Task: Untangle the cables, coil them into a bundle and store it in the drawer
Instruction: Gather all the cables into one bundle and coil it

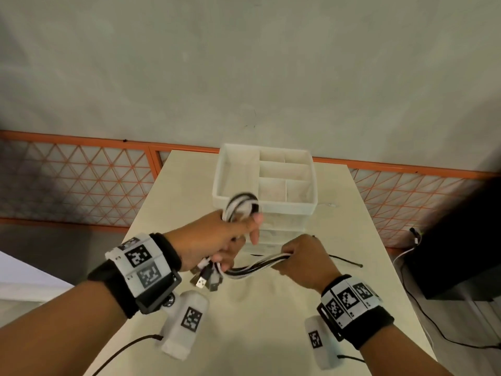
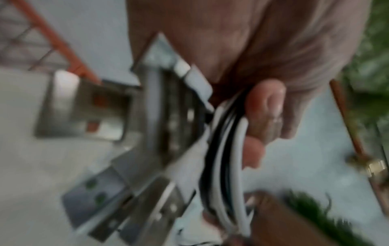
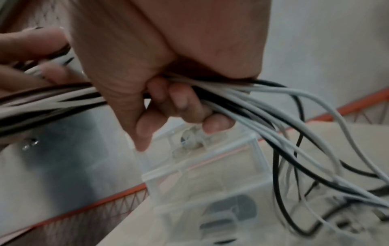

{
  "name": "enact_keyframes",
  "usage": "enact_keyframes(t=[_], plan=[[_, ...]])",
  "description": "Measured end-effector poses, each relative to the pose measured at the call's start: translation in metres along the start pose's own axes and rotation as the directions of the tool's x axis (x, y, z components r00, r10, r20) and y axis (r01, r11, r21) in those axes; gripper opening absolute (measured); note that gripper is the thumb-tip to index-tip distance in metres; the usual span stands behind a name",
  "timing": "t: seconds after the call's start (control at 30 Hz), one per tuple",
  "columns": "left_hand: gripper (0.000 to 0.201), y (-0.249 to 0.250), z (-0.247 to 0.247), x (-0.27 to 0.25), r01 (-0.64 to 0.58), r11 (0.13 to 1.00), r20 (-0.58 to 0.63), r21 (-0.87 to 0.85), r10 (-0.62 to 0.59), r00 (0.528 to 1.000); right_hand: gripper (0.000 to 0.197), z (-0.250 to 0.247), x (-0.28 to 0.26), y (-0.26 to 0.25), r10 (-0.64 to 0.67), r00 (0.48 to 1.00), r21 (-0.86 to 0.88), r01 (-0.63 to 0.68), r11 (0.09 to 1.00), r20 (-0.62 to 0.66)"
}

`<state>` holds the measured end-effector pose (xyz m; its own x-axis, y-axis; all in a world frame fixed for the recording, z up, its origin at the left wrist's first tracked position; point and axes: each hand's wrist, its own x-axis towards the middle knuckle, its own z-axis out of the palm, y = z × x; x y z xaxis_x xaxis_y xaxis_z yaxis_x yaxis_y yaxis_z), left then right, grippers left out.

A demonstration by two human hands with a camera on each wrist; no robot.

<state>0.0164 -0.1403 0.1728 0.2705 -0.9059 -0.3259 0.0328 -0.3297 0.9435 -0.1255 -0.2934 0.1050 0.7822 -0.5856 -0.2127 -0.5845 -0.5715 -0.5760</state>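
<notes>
You are mid-coil, as I judge it; the cables point(image 1: 254, 267) run side by side as one black-and-white band between your hands, so the untangling looks done, or nearly; one loop point(image 1: 242, 206) already stands above your left hand point(image 1: 214, 241), and the rest is not yet wound; the storing has not begun.

Your left hand curls its fingers round the loop and the gathered plug ends point(image 1: 204, 276), which hang just below the palm; the left wrist view, though blurred, shows fingertips point(image 2: 264, 106) pressed against the white and black strands. Your right hand point(image 1: 301, 260) closes in a fist round the band, fingers pressed together over it; in the right wrist view the loose tails point(image 3: 305, 133) fall past the fist, some white, some black, splaying apart toward the table point(image 1: 271, 321).

The bundle is held in the air above the table, just in front of the box point(image 1: 264, 206); its top tray is split into compartments; I cannot tell whether a drawer is open.

What is left, in my judgement: wind the remaining length onto the loop; tuck the ends; put it away.
</notes>
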Motion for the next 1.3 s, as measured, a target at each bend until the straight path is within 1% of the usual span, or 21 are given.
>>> enact_keyframes(t=[0.07,0.13,0.17,0.23,0.3,0.33,0.37,0.43,0.5,0.53,0.6,0.67,0.73,0.83,0.87,0.93,1.0,1.03,1.13,1.23,1.3], plan=[[0.039,-0.01,0.007,0.001,0.084,0.96,-0.023,0.266,-0.081,0.996,0.039,-0.007,0.004,0.001,0.051,0.993,-0.062,-0.057,0.996,-0.105],[0.039,-0.019,0.012,0.005,0.099,0.844,-0.055,0.528,-0.082,0.995,0.032,-0.012,0.008,-0.001,0.1,0.977,-0.066,-0.114,0.991,-0.188],[0.038,-0.023,0.014,0.007,0.104,0.792,-0.077,0.601,-0.073,0.994,0.027,-0.014,0.009,-0.003,0.114,0.969,-0.061,-0.13,0.99,-0.22],[0.031,-0.028,0.018,0.014,0.145,0.749,-0.145,0.646,-0.066,0.987,0.025,-0.015,0.008,-0.007,0.116,0.953,-0.051,-0.135,0.989,-0.282],[0.025,-0.032,0.018,0.018,0.171,0.767,-0.204,0.619,-0.053,0.978,0.026,-0.018,0.007,-0.008,0.063,0.942,0.011,-0.063,0.998,-0.331],[0.022,-0.033,0.016,0.019,0.172,0.813,-0.219,0.556,-0.056,0.974,0.028,-0.022,0.005,-0.008,0.017,0.939,0.048,0.0,0.999,-0.344],[0.018,-0.033,0.014,0.021,0.162,0.876,-0.227,0.454,-0.062,0.972,0.03,-0.026,0.003,-0.009,-0.033,0.942,0.087,0.065,0.994,-0.333],[0.014,-0.033,0.007,0.02,0.115,0.978,-0.278,0.174,-0.064,0.958,0.028,-0.035,-0.002,-0.007,-0.109,0.967,0.24,0.165,0.957,-0.23],[0.01,-0.031,0.001,0.019,0.065,0.995,-0.346,-0.074,-0.086,0.934,0.025,-0.041,-0.004,-0.003,-0.138,0.983,0.433,0.177,0.884,-0.12],[0.011,-0.03,0.0,0.019,0.051,0.987,-0.35,-0.151,-0.102,0.931,0.026,-0.041,-0.004,0.0,-0.148,0.982,0.491,0.189,0.85,-0.12],[0.021,-0.027,0.001,0.019,0.054,0.971,-0.298,-0.233,-0.124,0.947,0.028,-0.035,-0.003,0.0,-0.144,0.969,0.561,0.234,0.794,-0.2],[0.036,-0.023,0.006,0.019,0.073,0.971,-0.249,-0.23,-0.131,0.96,0.02,-0.023,-0.005,-0.011,-0.122,0.952,0.613,0.275,0.741,-0.28],[0.053,-0.022,0.014,0.02,0.069,0.983,-0.211,-0.173,-0.105,0.972,0.019,-0.012,-0.007,-0.024,-0.159,0.925,0.584,0.344,0.736,-0.344],[0.078,-0.021,0.022,0.021,-0.014,0.985,-0.158,-0.171,-0.013,0.987,0.022,-0.001,-0.016,-0.042,-0.368,0.824,0.378,0.536,0.755,-0.431],[0.079,-0.019,0.022,0.021,-0.034,0.985,-0.153,-0.169,0.008,0.988,0.022,0.005,-0.018,-0.046,-0.433,0.782,0.319,0.593,0.739,-0.449],[0.054,-0.014,0.021,0.021,-0.044,0.98,-0.2,-0.196,0.004,0.98,0.018,0.021,-0.023,-0.049,-0.522,0.739,0.243,0.649,0.721,-0.426],[0.027,-0.009,0.022,0.022,-0.034,0.958,-0.269,-0.286,-0.046,0.962,0.024,0.033,-0.026,-0.05,-0.556,0.745,0.176,0.643,0.745,-0.37],[0.019,-0.008,0.023,0.023,-0.042,0.948,-0.305,-0.316,-0.059,0.951,0.027,0.034,-0.026,-0.049,-0.559,0.753,0.169,0.637,0.752,-0.347],[0.025,-0.01,0.021,0.023,-0.058,0.96,-0.38,-0.275,-0.053,0.923,0.027,0.018,-0.026,-0.049,-0.515,0.775,0.286,0.621,0.73,-0.367],[0.023,-0.007,0.014,0.016,-0.014,0.992,-0.315,-0.128,-0.027,0.949,0.034,-0.013,-0.023,-0.048,-0.392,0.792,0.275,0.552,0.787,-0.467],[0.02,-0.007,0.013,0.014,-0.006,1.0,-0.236,-0.016,0.002,0.972,0.06,-0.028,-0.018,-0.049,-0.446,0.806,0.186,0.543,0.819,-0.39]])
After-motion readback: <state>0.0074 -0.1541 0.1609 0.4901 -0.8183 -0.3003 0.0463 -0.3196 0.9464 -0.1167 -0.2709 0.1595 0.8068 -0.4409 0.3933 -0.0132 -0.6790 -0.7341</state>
